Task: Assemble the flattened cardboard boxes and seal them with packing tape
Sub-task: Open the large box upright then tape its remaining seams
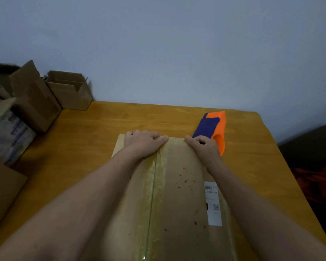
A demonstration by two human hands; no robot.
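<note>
A brown cardboard box (pixel 179 187) stands on the wooden table (pixel 94 132) right in front of me, its top flaps closed and a strip of clear tape (pixel 158 178) running along the centre seam. A white label (pixel 212 202) is stuck at its right side. My left hand (pixel 143 142) lies on the far edge of the box with its fingers bent over that edge at the tape's end. My right hand (pixel 203 146) grips the far edge to the right of the seam. An orange and blue tape dispenser (pixel 213 127) lies on the table just beyond my right hand.
Several assembled and open cardboard boxes (pixel 68 89) stand at the far left of the table against the wall. More cardboard (pixel 2 187) and a printed wrapped bundle (pixel 8 134) lie along the left edge. A dark seat with red cloth (pixel 316 178) is off the table's right side.
</note>
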